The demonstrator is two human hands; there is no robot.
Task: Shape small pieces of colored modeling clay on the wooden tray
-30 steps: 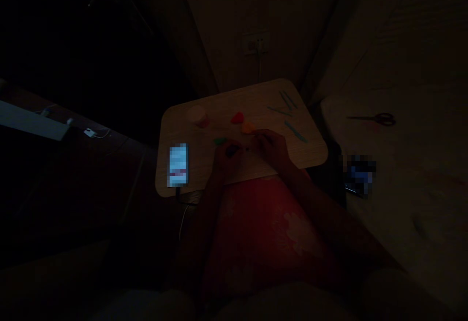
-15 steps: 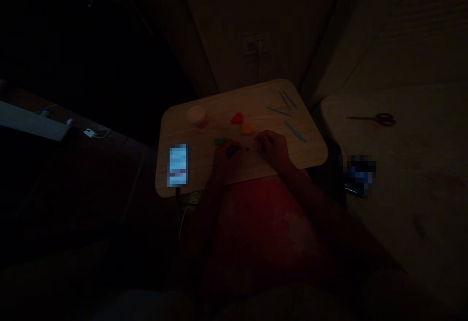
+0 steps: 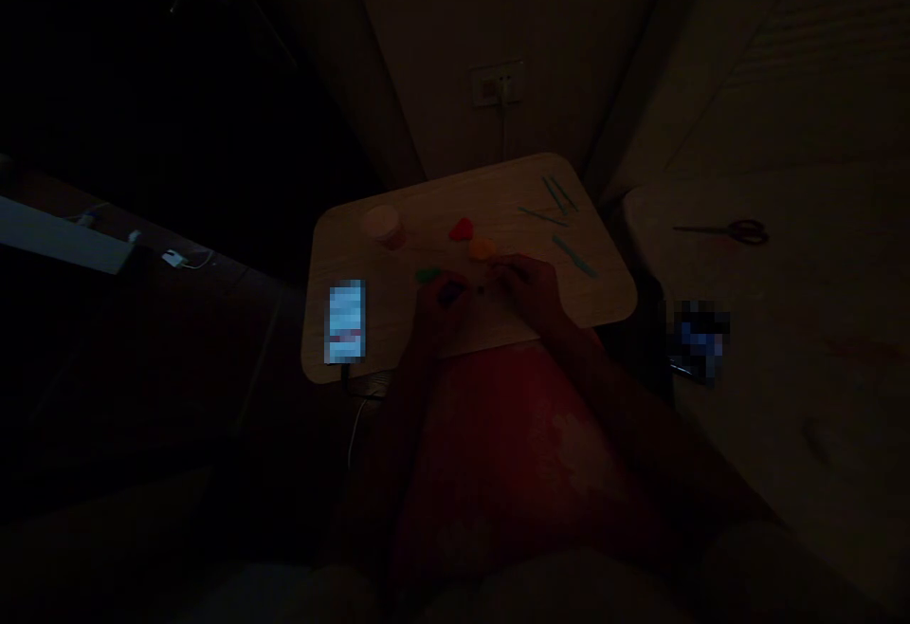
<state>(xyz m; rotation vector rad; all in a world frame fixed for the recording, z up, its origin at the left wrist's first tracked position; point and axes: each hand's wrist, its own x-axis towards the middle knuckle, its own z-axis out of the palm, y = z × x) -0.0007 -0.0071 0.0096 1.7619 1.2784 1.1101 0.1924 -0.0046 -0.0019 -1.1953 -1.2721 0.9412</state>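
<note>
In dim light, my left hand (image 3: 435,306) rests near the front edge of the small wooden table (image 3: 384,321), its fingers curled round a dark lump (image 3: 452,292), perhaps modelling clay. My right hand (image 3: 532,287) is closed in a pinch just across from it; what its fingertips hold is too dark to make out. A tiny dark bit (image 3: 481,290) lies on the tabletop between the hands. Beyond my right fingertips sits an orange lump (image 3: 482,248), with a red lump (image 3: 462,229) behind it. A green piece (image 3: 427,275) lies against my left hand's far side.
A pale tub (image 3: 382,226) stands at the back left, a lit phone (image 3: 345,321) on the front left. Several thin blue-green tools (image 3: 574,256) lie at the right. Scissors (image 3: 739,230) and a dark blurred object (image 3: 700,339) are on the pale surface beyond.
My right hand's fingertips drew back slightly from the orange lump, then reached a little left towards the dark bit. The left hand has stayed in place.
</note>
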